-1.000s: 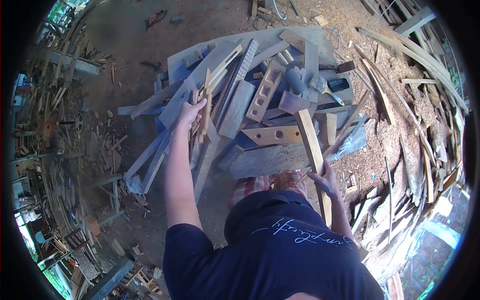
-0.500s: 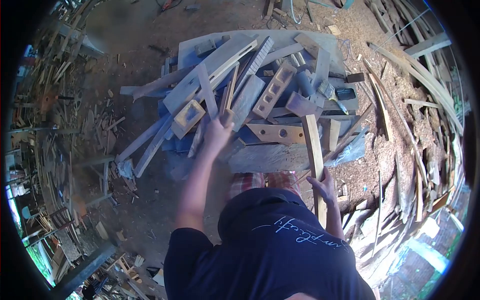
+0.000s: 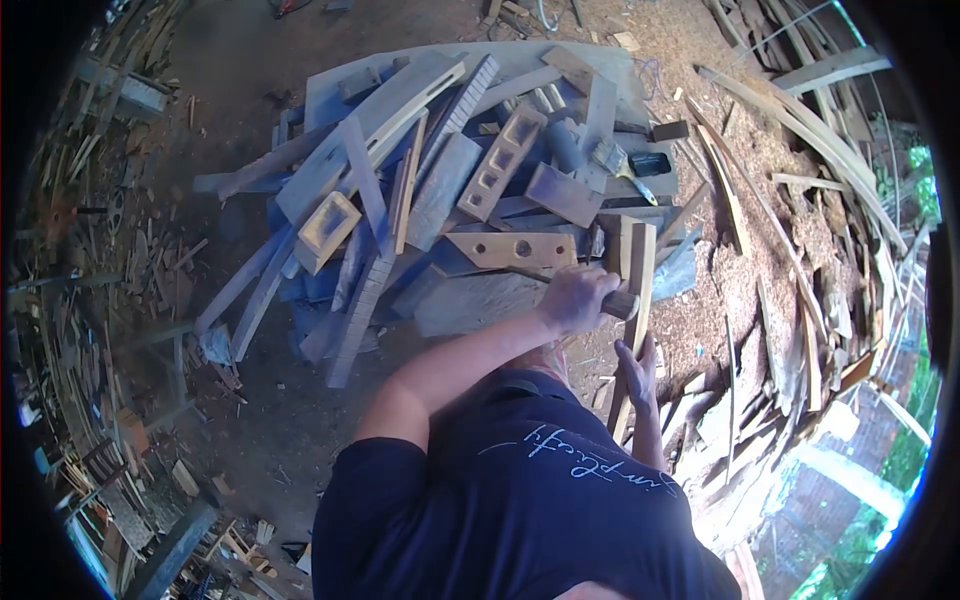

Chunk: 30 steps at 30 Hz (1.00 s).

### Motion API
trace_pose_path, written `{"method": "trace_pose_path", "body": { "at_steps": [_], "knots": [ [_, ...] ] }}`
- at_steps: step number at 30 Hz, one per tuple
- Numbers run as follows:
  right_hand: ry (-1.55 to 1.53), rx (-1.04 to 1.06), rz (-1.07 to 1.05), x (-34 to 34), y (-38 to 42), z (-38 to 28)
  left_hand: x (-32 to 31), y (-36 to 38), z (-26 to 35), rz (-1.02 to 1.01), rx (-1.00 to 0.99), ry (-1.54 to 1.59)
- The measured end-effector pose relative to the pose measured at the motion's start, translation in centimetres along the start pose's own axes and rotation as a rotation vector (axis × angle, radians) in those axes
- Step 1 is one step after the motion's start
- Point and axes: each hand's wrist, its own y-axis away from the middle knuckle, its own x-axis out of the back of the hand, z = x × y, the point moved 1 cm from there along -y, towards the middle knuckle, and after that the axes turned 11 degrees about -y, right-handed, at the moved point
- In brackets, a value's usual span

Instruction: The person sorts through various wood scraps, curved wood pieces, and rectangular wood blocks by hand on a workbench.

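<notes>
Though earlier apart, hands (image 3: 572, 302) now close.

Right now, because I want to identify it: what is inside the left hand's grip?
A block sticks out past the left hand, and a thin dark strip shows on its other side. The hand covers what's between, so whether they join is hidden.

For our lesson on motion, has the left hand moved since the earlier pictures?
Yes: against the drilled board, the left hand has moved right, from beyond its left end to near its right end.
</notes>
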Motion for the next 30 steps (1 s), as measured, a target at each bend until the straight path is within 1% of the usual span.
{"method": "trace_pose_path", "body": {
  "at_steps": [2, 3, 5, 7, 9, 10, 11, 13, 14, 15, 17, 18, 19, 21, 22, 23, 25, 26, 29, 30],
  "knots": [
    [0.024, 0.001, 0.044, 1.3, 0.4, 0.4, -1.6, -1.0, 0.2, 0.026, -0.107, 0.001],
    [0.021, -0.005, 0.056, 1.7, 0.7, 0.6, -2.2, -1.2, 0.1, 0.017, -0.114, 0.009],
    [0.062, 0.045, 0.105, 2.4, 1.2, 1.1, -3.2, -1.8, -0.3, 0.08, -0.153, 0.001],
    [0.087, 0.032, 0.132, 2.5, 2.0, 0.6, -3.1, -2.1, -1.1, 0.068, -0.157, 0.013],
    [0.182, 0.145, 0.165, 2.4, 2.5, 0.4, -3.2, -2.1, -2.1, 0.106, -0.128, -0.005],
    [0.171, 0.119, 0.164, 2.3, 2.7, -0.1, -3.5, -2.1, -2.7, 0.146, -0.138, 0.017],
    [0.169, 0.117, 0.165, 2.3, 3.2, -0.8, -3.8, -2.0, -3.0, 0.144, -0.139, 0.017],
    [0.063, 0.09, 0.158, 1.6, 4.6, -3.7, -3.7, -2.0, -3.1, 0.177, -0.154, -0.025],
    [0.021, 0.185, 0.18, 1.7, 5.0, -3.9, -3.7, -2.0, -3.0, 0.177, -0.152, -0.027],
    [-0.097, 0.195, 0.154, 1.5, 5.7, -5.2, -3.7, -2.0, -3.0, 0.205, -0.132, -0.023],
    [-0.164, 0.342, 0.138, 1.3, 6.3, -6.2, -3.7, -1.8, -2.9, 0.229, -0.112, -0.019],
    [-0.161, 0.385, 0.091, 1.5, 6.0, -5.3, -3.6, -1.9, -3.0, 0.242, -0.089, -0.02],
    [-0.136, 0.39, 0.104, 0.9, 5.6, -4.4, -3.4, -2.0, -3.1, 0.257, -0.068, -0.021],
    [0.271, 0.143, -0.038, -0.2, 4.3, -4.3, -3.2, -2.0, -3.3, 0.235, -0.059, 0.016],
    [0.276, 0.166, -0.032, -0.1, 4.3, -4.9, -3.2, -2.0, -3.6, 0.209, -0.044, 0.052],
    [0.221, 0.188, 0.015, 0.0, 4.6, -5.7, -3.1, -2.2, -3.7, 0.231, -0.045, 0.046],
    [0.145, 0.062, -0.015, 1.0, 5.5, -8.5, -3.1, -1.6, -3.4, 0.195, -0.085, 0.05],
    [0.06, 0.218, -0.017, 1.4, 5.8, -8.3, -2.8, -1.4, -3.6, 0.154, -0.088, 0.055],
    [-0.116, 0.327, -0.038, 1.6, 5.7, -6.7, -2.1, -1.6, -3.7, 0.145, -0.07, 0.091],
    [0.067, 0.291, -0.036, 0.7, 5.1, -6.2, -2.0, -1.6, -3.8, 0.148, -0.075, 0.089]
  ]
}}
